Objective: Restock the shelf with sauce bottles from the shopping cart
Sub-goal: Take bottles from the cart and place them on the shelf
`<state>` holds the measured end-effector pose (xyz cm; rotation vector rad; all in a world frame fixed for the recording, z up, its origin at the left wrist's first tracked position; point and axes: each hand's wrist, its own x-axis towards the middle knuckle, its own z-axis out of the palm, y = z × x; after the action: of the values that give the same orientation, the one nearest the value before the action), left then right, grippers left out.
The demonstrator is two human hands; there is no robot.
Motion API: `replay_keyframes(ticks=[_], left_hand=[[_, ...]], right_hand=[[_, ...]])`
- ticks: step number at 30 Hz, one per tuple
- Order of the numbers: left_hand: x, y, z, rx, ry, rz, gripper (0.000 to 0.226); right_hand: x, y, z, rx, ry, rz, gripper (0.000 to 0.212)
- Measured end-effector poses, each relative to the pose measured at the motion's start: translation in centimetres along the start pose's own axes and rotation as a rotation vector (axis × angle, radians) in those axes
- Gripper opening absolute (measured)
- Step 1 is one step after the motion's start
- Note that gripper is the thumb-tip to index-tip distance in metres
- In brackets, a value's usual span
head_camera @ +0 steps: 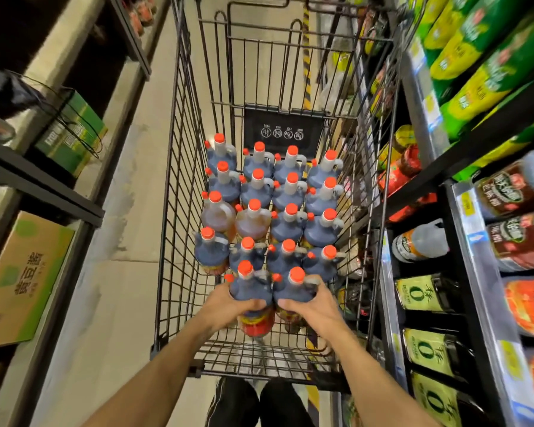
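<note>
A black wire shopping cart (179,211) stands in the aisle before me, filled with several dark sauce bottles (290,229) with orange caps; two amber ones (218,212) sit among them. My left hand (225,306) grips the nearest left bottle (250,288), which is raised a little above the rest with its red label showing. My right hand (309,305) grips the bottle beside it (293,289). The shelf (463,229) on the right holds sauce bottles lying with their labels outward.
Green and yellow packs (487,57) fill the upper right shelves. On the left, a dark rack (43,192) carries a cardboard box (22,282) and a green box (74,131). Pale floor runs between the left rack and the cart.
</note>
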<state>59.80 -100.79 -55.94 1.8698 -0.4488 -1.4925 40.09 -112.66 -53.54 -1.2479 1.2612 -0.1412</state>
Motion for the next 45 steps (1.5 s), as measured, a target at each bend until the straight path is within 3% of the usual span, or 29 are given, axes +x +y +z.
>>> replay_keyframes(ticks=[7,12,16,22,26,31,36,40,45], left_hand=[[-5.5,8.7,-0.8,-0.12,0.04,0.202,0.076],[-10.6,17.5,-0.9,-0.215,0.083,0.321,0.059],[-15.3,24.1,-1.1,-0.209,0.037,0.431,0.077],[-21.6,30.5,-1.1,-0.14,-0.037,0.515,0.073],[-25.0,31.6,0.0,-0.157,-0.067,0.566,0.075],[-27.3,31.9,1.8,-0.159,-0.179,0.62,0.074],[-27.8,32.1,3.0,-0.119,-0.334,0.626,0.071],[-28.8,32.3,3.8,-0.044,-0.468,0.642,0.041],[-31.2,31.3,5.5,0.056,-0.685,0.622,0.043]], right_hand=[[-4.6,-8.4,-2.5,0.016,0.059,-0.185,0.078],[-9.1,-16.0,-4.7,0.145,0.087,-0.313,0.054],[-13.6,-21.6,-6.5,0.235,0.061,-0.432,0.035],[-19.8,-27.0,-9.1,0.329,0.067,-0.525,0.022],[-23.7,-27.7,-10.2,0.38,0.077,-0.557,0.016],[-27.4,-26.8,-10.6,0.441,0.209,-0.563,0.021],[-31.2,-25.4,-9.9,0.5,0.392,-0.574,0.021],[-34.3,-24.0,-8.0,0.534,0.608,-0.553,0.042],[-40.1,-21.2,-5.0,0.601,0.824,-0.544,0.032]])
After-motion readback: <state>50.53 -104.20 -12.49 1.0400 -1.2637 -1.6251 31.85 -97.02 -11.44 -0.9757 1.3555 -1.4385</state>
